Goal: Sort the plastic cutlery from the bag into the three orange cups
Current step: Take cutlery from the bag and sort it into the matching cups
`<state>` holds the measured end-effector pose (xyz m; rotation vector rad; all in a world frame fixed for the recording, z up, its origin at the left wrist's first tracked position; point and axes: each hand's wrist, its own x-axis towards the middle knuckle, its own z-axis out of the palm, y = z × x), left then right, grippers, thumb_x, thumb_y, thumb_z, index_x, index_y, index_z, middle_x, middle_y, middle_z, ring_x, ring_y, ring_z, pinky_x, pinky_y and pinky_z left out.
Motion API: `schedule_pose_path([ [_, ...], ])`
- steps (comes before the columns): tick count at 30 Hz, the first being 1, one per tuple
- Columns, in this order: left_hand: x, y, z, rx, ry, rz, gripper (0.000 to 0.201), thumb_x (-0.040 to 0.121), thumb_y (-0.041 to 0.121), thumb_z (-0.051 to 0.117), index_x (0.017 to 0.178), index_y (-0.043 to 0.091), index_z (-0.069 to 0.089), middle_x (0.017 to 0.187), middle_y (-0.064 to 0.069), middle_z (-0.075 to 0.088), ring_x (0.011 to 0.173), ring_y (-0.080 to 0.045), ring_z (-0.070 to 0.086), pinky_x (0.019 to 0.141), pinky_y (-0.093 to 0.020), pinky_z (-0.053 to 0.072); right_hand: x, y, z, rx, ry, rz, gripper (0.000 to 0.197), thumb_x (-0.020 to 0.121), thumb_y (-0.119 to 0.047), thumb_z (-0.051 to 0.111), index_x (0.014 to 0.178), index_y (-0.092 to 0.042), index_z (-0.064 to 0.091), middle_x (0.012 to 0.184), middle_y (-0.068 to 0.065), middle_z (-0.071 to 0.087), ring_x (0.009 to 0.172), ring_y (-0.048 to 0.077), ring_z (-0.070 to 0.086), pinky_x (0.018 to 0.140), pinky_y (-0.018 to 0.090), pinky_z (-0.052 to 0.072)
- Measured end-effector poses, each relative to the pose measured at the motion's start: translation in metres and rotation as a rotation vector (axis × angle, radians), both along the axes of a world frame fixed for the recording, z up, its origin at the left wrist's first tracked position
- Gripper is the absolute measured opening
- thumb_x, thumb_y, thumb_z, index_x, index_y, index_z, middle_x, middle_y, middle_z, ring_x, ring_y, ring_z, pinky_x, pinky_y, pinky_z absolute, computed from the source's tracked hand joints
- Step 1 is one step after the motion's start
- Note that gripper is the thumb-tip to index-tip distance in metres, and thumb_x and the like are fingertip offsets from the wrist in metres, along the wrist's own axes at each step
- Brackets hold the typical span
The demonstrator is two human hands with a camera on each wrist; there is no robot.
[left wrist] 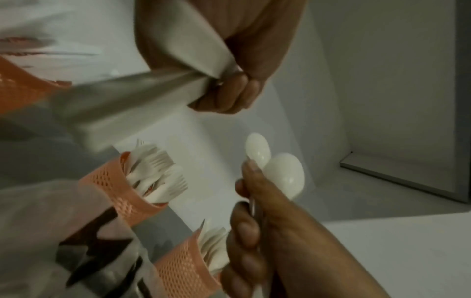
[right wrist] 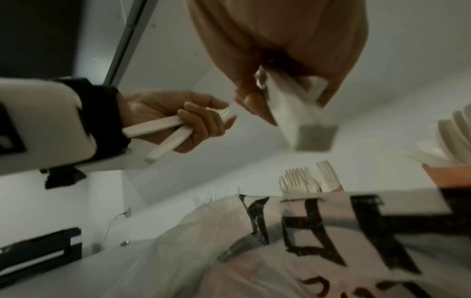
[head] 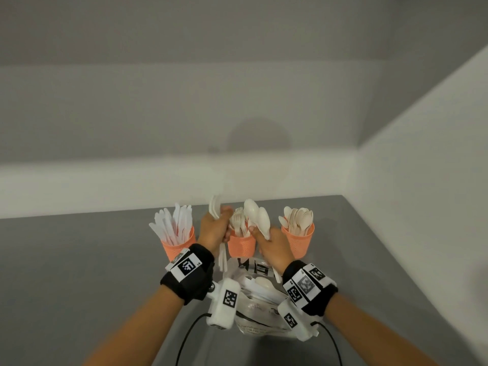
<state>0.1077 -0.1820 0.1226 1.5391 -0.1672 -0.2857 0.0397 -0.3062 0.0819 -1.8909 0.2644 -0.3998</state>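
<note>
Right hand [head: 273, 245] grips upright spoons [head: 257, 217], spoon cup [head: 298, 240] just to its right; left hand [head: 212, 231] clutches forks [head: 215, 210] beside fork cup [head: 241, 245].

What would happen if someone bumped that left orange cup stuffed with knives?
The left orange cup would probably tip easily: the knives stand far above its rim and fan leftward, so it looks top-heavy. It is likely light too, being thin meshed plastic, so a nudge might slide it across the smooth grey table.

Setting as I read it: bare test booth or lab bench. Grey tabletop [head: 79, 260], plain white partition walls [head: 422, 180], no furnishings.
</note>
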Motion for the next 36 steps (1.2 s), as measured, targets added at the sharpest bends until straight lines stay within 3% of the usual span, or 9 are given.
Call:
schedule_pose_path([
  [5, -0.016, -0.009, 0.006, 0.005, -0.007, -0.132, 0.036, 0.094, 0.031, 0.051, 0.062, 0.016, 0.049, 0.036, 0.009, 0.033, 0.030, -0.005, 0.026, 0.035, -0.016, 0.021, 0.000, 0.007, 0.001, -0.159, 0.021, 0.072, 0.025, 0.088, -0.037, 0.059, 0.095, -0.014, 0.061, 0.070, -0.003, 0.058, 0.059, 0.009, 0.051, 0.055, 0.021, 0.039],
  [9, -0.015, -0.007, 0.009, 0.101, 0.038, -0.204, 0.040, 0.093, 0.020, 0.043, 0.054, 0.017, 0.033, 0.036, 0.009, 0.028, 0.030, -0.006, 0.021, 0.035, -0.016, 0.017, -0.003, 0.004, 0.006, -0.069, 0.064, 0.100, 0.016, 0.085, -0.030, 0.066, 0.077, -0.020, 0.057, 0.059, -0.004, 0.054, 0.050, 0.009, 0.051, 0.051, 0.028, 0.043],
  [15, -0.018, -0.007, 0.019, 0.268, -0.002, -0.404, 0.036, 0.091, 0.017, 0.042, 0.056, 0.016, 0.035, 0.038, 0.009, 0.029, 0.032, -0.006, 0.020, 0.035, -0.016, 0.015, -0.007, 0.001, 0.014, 0.102, 0.187, 0.220, 0.012, 0.083, -0.012, 0.066, 0.073, -0.011, 0.059, 0.047, -0.003, 0.055, 0.033, 0.005, 0.048, 0.038, 0.018, 0.040],
  [18, -0.018, -0.007, 0.018, 0.320, -0.140, -0.468, 0.035, 0.091, 0.029, 0.055, 0.063, 0.007, 0.054, 0.047, 0.005, 0.046, 0.037, -0.004, 0.039, 0.039, -0.014, 0.031, -0.008, -0.002, 0.020, 0.129, 0.185, 0.202, 0.012, 0.083, -0.009, 0.066, 0.075, -0.015, 0.059, 0.042, -0.009, 0.051, 0.034, 0.000, 0.046, 0.038, 0.014, 0.036],
  [20, -0.017, -0.008, 0.016, 0.332, -0.233, -0.524, 0.030, 0.085, 0.027, 0.065, 0.085, -0.003, 0.064, 0.071, -0.005, 0.063, 0.061, -0.007, 0.057, 0.061, -0.016, 0.046, -0.010, -0.003, 0.025, 0.116, 0.187, 0.232, 0.017, 0.084, -0.007, 0.065, 0.073, -0.018, 0.057, 0.040, -0.011, 0.051, 0.034, -0.002, 0.045, 0.038, 0.011, 0.034],
  [24, -0.011, -0.011, 0.018, 0.374, -0.332, -0.609, 0.013, 0.086, 0.020, 0.065, 0.074, 0.015, 0.063, 0.069, 0.001, 0.063, 0.060, 0.000, 0.059, 0.064, -0.014, 0.046, -0.013, -0.011, 0.039, 0.207, 0.280, 0.374, 0.014, 0.086, -0.005, 0.060, 0.076, -0.015, 0.059, 0.046, -0.004, 0.049, 0.035, 0.003, 0.042, 0.039, 0.013, 0.035],
  [27, -0.011, -0.017, 0.021, 0.364, -0.368, -0.575, 0.021, 0.087, 0.028, 0.062, 0.070, 0.016, 0.061, 0.059, 0.000, 0.058, 0.052, -0.009, 0.050, 0.055, -0.022, 0.040, -0.010, -0.020, 0.044, 0.342, 0.310, 0.419, 0.016, 0.090, -0.003, 0.053, 0.079, -0.014, 0.055, 0.042, -0.007, 0.043, 0.034, 0.002, 0.033, 0.037, 0.013, 0.030],
  [30, -0.005, -0.018, 0.022, 0.193, -0.200, -0.471, 0.021, 0.091, 0.033, 0.054, 0.079, 0.017, 0.060, 0.040, 0.011, 0.038, 0.036, -0.005, 0.030, 0.038, -0.016, 0.027, -0.006, -0.033, 0.045, 0.407, 0.248, 0.284, 0.015, 0.092, -0.012, 0.053, 0.077, -0.013, 0.054, 0.039, -0.011, 0.034, 0.033, 0.001, 0.028, 0.038, 0.013, 0.026],
  [36, 0.032, -0.019, 0.012, -0.057, -0.058, 0.022, 0.026, 0.098, 0.022, 0.042, 0.076, 0.015, 0.053, 0.037, 0.008, 0.040, 0.035, -0.003, 0.039, 0.047, -0.019, 0.037, 0.007, -0.087, 0.055, 0.692, -0.124, -0.214, 0.033, 0.090, -0.023, 0.054, 0.060, -0.018, 0.042, 0.035, -0.010, 0.033, 0.032, 0.004, 0.027, 0.041, 0.017, 0.028],
])
